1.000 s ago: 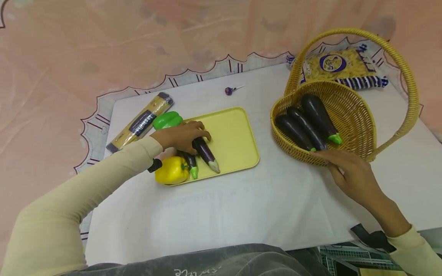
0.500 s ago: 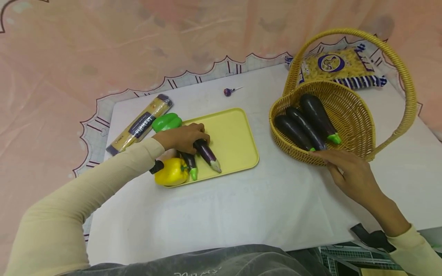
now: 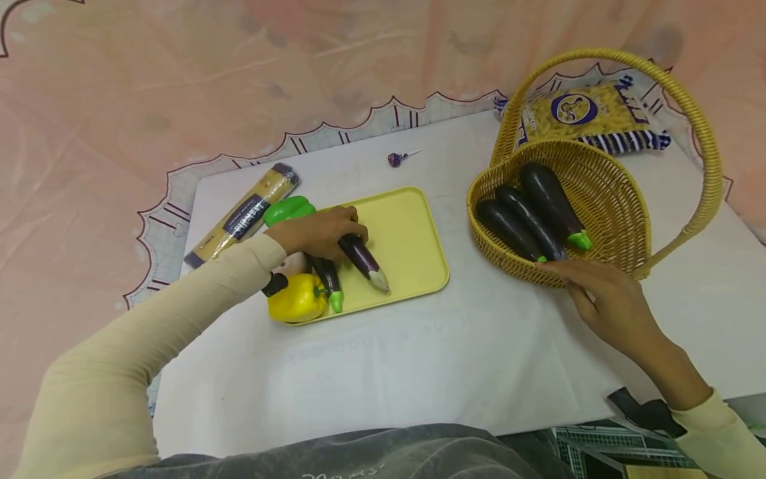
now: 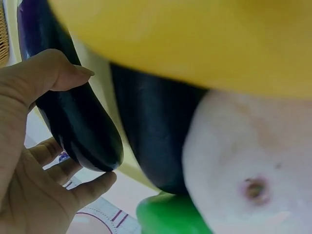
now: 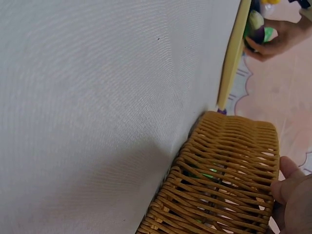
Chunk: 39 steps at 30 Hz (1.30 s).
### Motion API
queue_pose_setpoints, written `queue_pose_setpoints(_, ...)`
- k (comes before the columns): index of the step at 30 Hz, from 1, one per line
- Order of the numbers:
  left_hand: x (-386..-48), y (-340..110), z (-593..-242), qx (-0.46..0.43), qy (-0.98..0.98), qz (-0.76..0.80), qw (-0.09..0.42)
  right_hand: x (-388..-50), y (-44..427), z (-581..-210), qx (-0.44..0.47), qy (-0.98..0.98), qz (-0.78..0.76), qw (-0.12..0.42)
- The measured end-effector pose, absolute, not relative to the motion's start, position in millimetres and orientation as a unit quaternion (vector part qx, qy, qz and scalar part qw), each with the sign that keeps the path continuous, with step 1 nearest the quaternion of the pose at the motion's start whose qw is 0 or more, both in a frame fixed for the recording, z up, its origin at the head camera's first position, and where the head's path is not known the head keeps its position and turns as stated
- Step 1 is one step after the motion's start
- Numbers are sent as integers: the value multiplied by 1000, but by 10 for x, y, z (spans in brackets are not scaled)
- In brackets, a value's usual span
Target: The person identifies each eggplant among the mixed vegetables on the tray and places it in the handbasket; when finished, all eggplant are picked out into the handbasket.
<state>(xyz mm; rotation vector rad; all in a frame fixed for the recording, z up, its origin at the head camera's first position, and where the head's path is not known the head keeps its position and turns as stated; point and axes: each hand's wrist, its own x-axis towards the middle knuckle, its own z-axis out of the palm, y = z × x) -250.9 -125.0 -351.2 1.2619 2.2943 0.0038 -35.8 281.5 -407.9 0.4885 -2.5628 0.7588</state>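
Note:
Over the yellow tray (image 3: pixel 409 243), the left hand (image 3: pixel 317 233) grips a purple eggplant (image 3: pixel 362 259) round its upper part; in the left wrist view the thumb lies across this eggplant (image 4: pixel 80 122) and the fingers are behind it. Beside it on the tray lies another eggplant (image 3: pixel 327 279) with a green tip, next to a yellow pepper (image 3: pixel 297 298), a whitish round vegetable (image 3: pixel 293 265) and a green pepper (image 3: pixel 289 209). The right hand (image 3: pixel 613 306) holds the near rim of the wicker basket (image 3: pixel 616 199), which contains three dark eggplants (image 3: pixel 550 199).
A long pasta packet (image 3: pixel 244 214) lies left of the tray. A lollipop (image 3: pixel 395 159) is behind the tray. Behind the basket, whose tall handle (image 3: pixel 709 153) arches upward, lies a bag of pasta (image 3: pixel 598 113).
The left hand and its eggplant have moved slightly to the right, away from the other eggplant, and more of the whitish vegetable shows. The right hand stays at the basket rim.

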Motion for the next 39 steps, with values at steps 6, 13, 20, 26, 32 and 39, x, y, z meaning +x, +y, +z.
queue_pose_setpoints(6,-2534,-1150,-3428,461,849,10,256,-365,2818,-4084,182,-920,274,214)
queue_pose_setpoints(13,-2591,-990,-3325,464,853,1,238,-366,2821,-4089,181,-920,271,217)
queue_pose_setpoints(20,-2636,-780,-3210,485,846,2,223,-344,2811,-4100,177,-921,266,221)
queue_pose_setpoints(26,-2653,-575,-3115,489,846,-14,210,-363,2813,-4093,183,-920,262,228)
queue_pose_setpoints(32,-2659,-309,-3036,506,842,-11,187,-366,2819,-4105,179,-921,263,225)
queue_pose_setpoints(39,-2681,-48,-2962,525,834,-5,169,-360,2808,-4121,179,-920,264,230)
